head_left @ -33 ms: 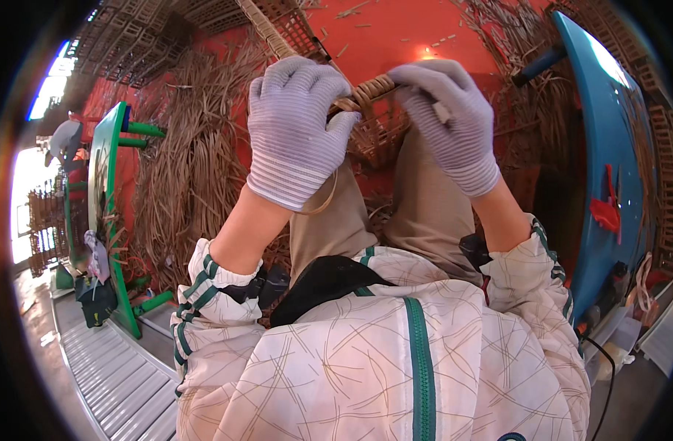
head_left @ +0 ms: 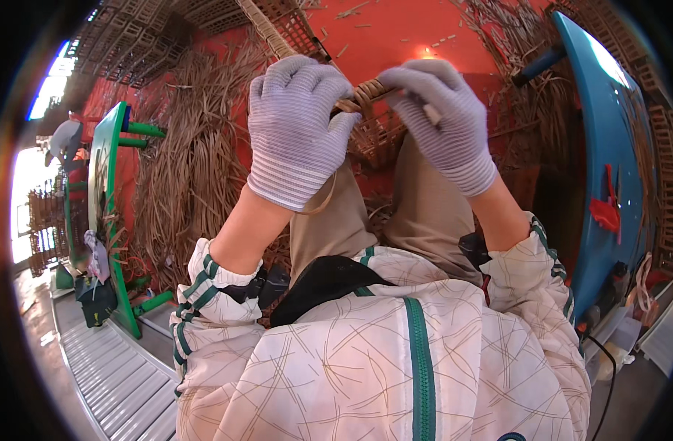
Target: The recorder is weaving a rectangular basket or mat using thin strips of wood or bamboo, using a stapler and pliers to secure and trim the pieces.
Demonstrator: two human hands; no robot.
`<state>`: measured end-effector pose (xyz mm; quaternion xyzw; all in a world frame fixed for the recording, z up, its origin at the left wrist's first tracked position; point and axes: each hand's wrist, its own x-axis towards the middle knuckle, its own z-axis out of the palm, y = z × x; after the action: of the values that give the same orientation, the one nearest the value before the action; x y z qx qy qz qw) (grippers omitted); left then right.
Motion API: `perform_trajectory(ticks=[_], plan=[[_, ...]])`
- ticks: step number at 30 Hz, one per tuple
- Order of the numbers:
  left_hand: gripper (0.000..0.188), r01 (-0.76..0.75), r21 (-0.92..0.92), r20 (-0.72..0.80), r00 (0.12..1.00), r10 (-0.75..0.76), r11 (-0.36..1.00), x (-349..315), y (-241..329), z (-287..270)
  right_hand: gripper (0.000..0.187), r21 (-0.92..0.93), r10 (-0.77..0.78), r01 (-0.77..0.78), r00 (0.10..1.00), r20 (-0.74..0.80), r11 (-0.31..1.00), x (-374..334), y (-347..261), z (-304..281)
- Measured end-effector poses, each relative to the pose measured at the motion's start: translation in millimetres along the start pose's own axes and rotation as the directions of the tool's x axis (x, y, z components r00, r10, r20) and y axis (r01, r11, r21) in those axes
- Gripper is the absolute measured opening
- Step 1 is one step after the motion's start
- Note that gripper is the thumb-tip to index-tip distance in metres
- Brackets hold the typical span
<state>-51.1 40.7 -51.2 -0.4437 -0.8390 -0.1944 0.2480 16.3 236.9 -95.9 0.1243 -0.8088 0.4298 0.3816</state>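
Between my legs stands a brown woven basket point(head_left: 377, 136) with an openwork wall. Its rim point(head_left: 369, 91) is wrapped in a flat tan strip. My left hand point(head_left: 296, 125), in a grey-white striped knit glove, closes round the rim, thumb along its near side. A thin strip point(head_left: 323, 197) hangs below that hand's wrist. My right hand point(head_left: 443, 121), gloved alike, has its fingers curled and slightly blurred at the right end of the wrapped part. A small pale patch shows among those fingers; what they hold is hidden.
Loose brown strips point(head_left: 197, 169) lie heaped on the red floor point(head_left: 395, 33) at left, more at upper right. Woven baskets point(head_left: 130, 40) are stacked at far left. A green-edged table point(head_left: 105, 162) stands on its side at left, a blue panel point(head_left: 597, 162) at right.
My right hand has shifted slightly left along the rim, its fingers now nearer to the wrapped part. The left hand stays in place on the rim.
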Motion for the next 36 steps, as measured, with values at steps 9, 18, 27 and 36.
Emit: perform_trajectory(ticks=[9, 18, 27, 36], plan=[[0.026, -0.221, 0.169, 0.167, 0.967, 0.193, 0.961, -1, 12, -28, 0.026, -0.149, -0.124, 0.16, 0.965, 0.23, 0.976, 1, -15, 15], [0.025, 0.139, -0.254, -0.081, 0.983, -0.165, 0.957, -2, -9, -25, 0.016, -0.077, -0.188, 0.214, 0.948, 0.256, 0.974, -39, 4, 24], [0.027, 0.112, -0.028, 0.23, 0.968, -0.103, 0.993, 6, -5, 5, 0.022, 0.09, -0.194, 0.171, 0.882, 0.429, 0.981, -56, 5, 28], [0.04, 0.156, -0.148, 0.183, 0.975, -0.128, 0.977, -7, -9, 13, 0.029, -0.37, -0.213, 0.275, 0.957, 0.199, 0.887, 28, 0, 6]])
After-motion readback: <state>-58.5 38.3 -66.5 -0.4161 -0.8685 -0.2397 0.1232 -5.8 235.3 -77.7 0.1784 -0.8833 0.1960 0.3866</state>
